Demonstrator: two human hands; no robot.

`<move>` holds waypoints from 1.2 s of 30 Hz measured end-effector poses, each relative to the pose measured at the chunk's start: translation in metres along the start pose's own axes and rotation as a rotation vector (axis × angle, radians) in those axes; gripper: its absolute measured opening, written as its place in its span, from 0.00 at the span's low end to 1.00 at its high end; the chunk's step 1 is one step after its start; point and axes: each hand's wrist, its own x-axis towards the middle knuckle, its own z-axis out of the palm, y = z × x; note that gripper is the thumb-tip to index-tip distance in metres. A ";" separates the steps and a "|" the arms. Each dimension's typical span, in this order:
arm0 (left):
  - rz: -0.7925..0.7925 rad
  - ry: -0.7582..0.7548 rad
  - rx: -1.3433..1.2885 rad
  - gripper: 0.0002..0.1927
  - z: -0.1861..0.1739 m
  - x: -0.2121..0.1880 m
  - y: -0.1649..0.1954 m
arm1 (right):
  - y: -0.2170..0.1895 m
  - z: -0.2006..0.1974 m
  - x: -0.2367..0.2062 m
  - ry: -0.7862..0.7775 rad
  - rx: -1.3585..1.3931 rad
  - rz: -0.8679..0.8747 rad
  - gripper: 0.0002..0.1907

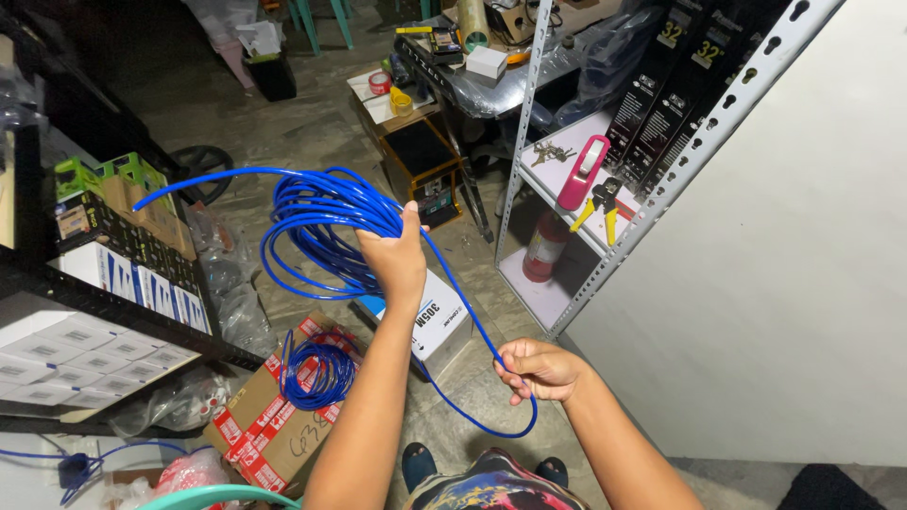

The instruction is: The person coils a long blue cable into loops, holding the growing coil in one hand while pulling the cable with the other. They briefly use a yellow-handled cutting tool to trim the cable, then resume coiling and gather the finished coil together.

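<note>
Cable fills the middle of my view: a bright blue, thin, glossy network-type cable (316, 212) wound into a loose coil of many loops, with one free end arcing out toward nine o'clock. My left hand (397, 260) is raised and closed in a fist around the coil's right side, the loops bunching where my fingers wrap them and fanning out to ten o'clock of the hand. From that fist a single strand runs down toward five o'clock to my right hand (540, 370), which pinches it between thumb and curled fingers; below the hand the strand sags into a small bend at six o'clock. I see a second, smaller blue coil (316, 373) lying on a red-and-white cardboard box (269, 430) at seven o'clock of the left hand, well apart from it. A white carton (439, 326) sits on the floor just behind my left forearm.
</note>
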 end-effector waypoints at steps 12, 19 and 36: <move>0.010 -0.029 -0.045 0.15 -0.004 -0.004 -0.002 | -0.026 0.075 -0.009 0.204 -0.257 0.023 0.13; -0.082 -0.108 0.210 0.11 0.008 -0.047 0.023 | -0.041 0.148 0.023 0.867 -0.642 -0.589 0.15; -0.106 -0.346 0.029 0.13 0.017 -0.049 0.045 | -0.055 0.109 0.008 0.397 -0.363 -0.381 0.11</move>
